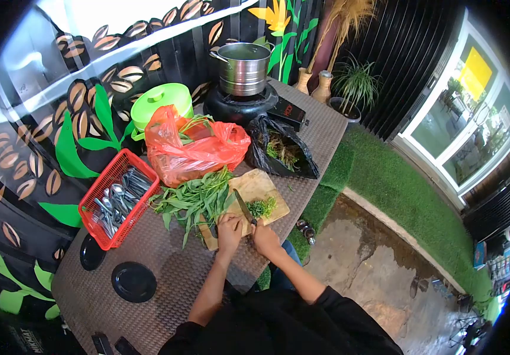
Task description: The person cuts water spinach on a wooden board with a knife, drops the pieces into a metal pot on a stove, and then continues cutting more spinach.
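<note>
My right hand (pixel 265 239) is closed round the handle of a knife (pixel 243 205), whose blade points up and left over the wooden cutting board (pixel 274 198). Close beside it, at the board's near edge, my left hand (pixel 229 232) has its fingers bent together; what lies under them is too small to tell. Chopped greens (pixel 261 207) form a small pile right of the blade. Uncut leafy stems (pixel 195 200) spread over the board's left side and onto the table. Behind them sits a red plastic bag (pixel 190 155) with greens in it.
A red basket (pixel 118 198) of cutlery stands left, near black plates (pixel 133 282). Behind are a green lidded container (pixel 161 103) and a metal pot (pixel 244 70) on a black stove (pixel 240 106). A black bag (pixel 281 148) holding plant scraps lies right.
</note>
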The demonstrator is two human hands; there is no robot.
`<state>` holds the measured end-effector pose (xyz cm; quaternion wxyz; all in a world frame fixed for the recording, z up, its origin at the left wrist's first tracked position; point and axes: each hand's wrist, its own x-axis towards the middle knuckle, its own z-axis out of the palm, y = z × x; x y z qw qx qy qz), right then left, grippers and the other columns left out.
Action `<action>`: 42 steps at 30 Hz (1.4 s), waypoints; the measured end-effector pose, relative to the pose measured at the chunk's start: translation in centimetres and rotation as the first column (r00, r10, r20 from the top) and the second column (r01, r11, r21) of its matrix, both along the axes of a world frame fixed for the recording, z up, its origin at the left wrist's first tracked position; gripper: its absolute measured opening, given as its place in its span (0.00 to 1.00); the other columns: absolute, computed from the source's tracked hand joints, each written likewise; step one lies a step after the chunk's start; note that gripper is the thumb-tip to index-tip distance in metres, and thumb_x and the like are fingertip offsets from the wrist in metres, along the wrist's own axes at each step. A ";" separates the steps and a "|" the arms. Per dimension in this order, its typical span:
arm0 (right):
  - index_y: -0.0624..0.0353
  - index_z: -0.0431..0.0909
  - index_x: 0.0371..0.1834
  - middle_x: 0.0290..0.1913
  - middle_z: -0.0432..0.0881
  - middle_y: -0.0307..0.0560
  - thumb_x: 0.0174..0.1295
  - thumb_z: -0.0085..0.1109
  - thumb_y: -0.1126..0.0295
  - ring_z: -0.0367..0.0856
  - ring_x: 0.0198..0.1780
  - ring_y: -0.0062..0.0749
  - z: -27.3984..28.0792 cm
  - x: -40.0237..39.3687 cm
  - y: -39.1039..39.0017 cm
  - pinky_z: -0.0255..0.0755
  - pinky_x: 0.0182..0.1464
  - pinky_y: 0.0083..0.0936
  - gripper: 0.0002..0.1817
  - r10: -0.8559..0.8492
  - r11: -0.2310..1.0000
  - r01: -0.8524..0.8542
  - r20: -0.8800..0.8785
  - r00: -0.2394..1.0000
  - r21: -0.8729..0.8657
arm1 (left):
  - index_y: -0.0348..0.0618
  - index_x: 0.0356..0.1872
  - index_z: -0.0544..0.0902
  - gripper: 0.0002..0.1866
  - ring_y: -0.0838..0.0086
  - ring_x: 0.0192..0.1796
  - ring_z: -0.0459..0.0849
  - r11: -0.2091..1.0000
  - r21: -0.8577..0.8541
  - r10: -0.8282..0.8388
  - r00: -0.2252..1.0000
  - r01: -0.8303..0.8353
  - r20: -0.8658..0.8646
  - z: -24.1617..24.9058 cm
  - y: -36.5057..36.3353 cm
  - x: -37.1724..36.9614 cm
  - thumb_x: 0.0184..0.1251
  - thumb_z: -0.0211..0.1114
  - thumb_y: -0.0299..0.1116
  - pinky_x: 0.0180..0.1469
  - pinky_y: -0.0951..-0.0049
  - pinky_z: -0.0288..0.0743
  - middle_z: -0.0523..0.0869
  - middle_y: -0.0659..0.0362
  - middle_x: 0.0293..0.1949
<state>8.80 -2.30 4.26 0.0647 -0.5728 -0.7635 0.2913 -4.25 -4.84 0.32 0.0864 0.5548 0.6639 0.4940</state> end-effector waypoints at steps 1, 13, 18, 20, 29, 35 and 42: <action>0.66 0.65 0.43 0.34 0.80 0.69 0.70 0.39 0.55 0.81 0.38 0.63 0.1 0.1 -0.2 0.75 0.40 0.52 0.20 -0.005 1.000 0.005 0.011 1.000 -0.009 | 0.35 0.34 0.86 0.07 0.60 0.41 0.77 1.000 -0.001 0.000 1.000 0.000 0.002 -0.5 0.3 -0.3 0.56 0.65 0.26 0.46 0.64 0.72 0.81 0.52 0.34; 0.64 0.65 0.43 0.34 0.82 0.66 0.69 0.40 0.55 0.82 0.37 0.60 0.3 -0.2 -2.0 0.77 0.38 0.49 0.20 -0.004 1.000 0.006 0.076 0.997 -0.022 | 0.37 0.28 0.87 0.08 0.70 0.25 0.79 0.976 -0.189 -0.071 0.979 0.108 0.192 0.5 1.9 -2.0 0.43 0.75 0.24 0.30 0.72 0.71 0.83 0.54 0.26; 0.63 0.64 0.45 0.31 0.82 0.64 0.69 0.40 0.54 0.83 0.34 0.59 -1.0 -0.8 -0.9 0.77 0.36 0.49 0.19 -0.009 0.999 0.006 0.061 0.998 0.043 | 0.35 0.29 0.84 0.04 0.63 0.33 0.79 0.986 -0.157 -0.058 0.998 0.062 0.031 0.6 1.5 -1.0 0.50 0.69 0.22 0.36 0.67 0.72 0.81 0.51 0.33; 0.62 0.63 0.43 0.30 0.82 0.64 0.69 0.40 0.54 0.83 0.33 0.59 -0.8 -0.3 -0.7 0.77 0.36 0.50 0.19 0.009 0.997 -0.011 0.029 1.000 0.078 | 0.34 0.28 0.83 0.03 0.58 0.37 0.79 0.989 -0.142 -0.026 1.000 0.026 0.002 1.4 1.1 -0.1 0.52 0.66 0.21 0.41 0.64 0.71 0.80 0.49 0.33; 0.64 0.63 0.42 0.30 0.81 0.66 0.69 0.40 0.55 0.83 0.33 0.59 -0.2 -1.1 -1.5 0.77 0.36 0.49 0.19 -0.017 0.998 0.018 -0.014 1.000 0.058 | 0.34 0.28 0.81 0.03 0.53 0.40 0.76 0.993 -0.110 0.047 0.999 -0.044 0.018 1.1 0.7 0.6 0.55 0.61 0.23 0.44 0.59 0.69 0.77 0.49 0.31; 0.65 0.63 0.43 0.30 0.80 0.68 0.70 0.39 0.55 0.81 0.34 0.63 -1.2 -1.2 -1.9 0.76 0.35 0.52 0.20 -0.080 0.995 0.081 -0.031 0.996 0.055 | 0.34 0.28 0.82 0.04 0.53 0.41 0.75 0.990 -0.130 0.066 0.997 -0.059 0.046 0.8 0.6 0.6 0.56 0.60 0.23 0.45 0.59 0.68 0.77 0.49 0.31; 0.65 0.64 0.44 0.27 0.81 0.64 0.70 0.39 0.55 0.82 0.32 0.61 -0.6 -0.7 -2.2 0.76 0.34 0.50 0.19 -0.046 0.997 0.045 0.023 0.999 0.066 | 0.39 0.31 0.80 0.03 0.58 0.44 0.73 0.984 -0.149 0.081 0.991 -0.096 -0.107 0.6 0.5 0.9 0.59 0.60 0.27 0.47 0.62 0.68 0.76 0.53 0.35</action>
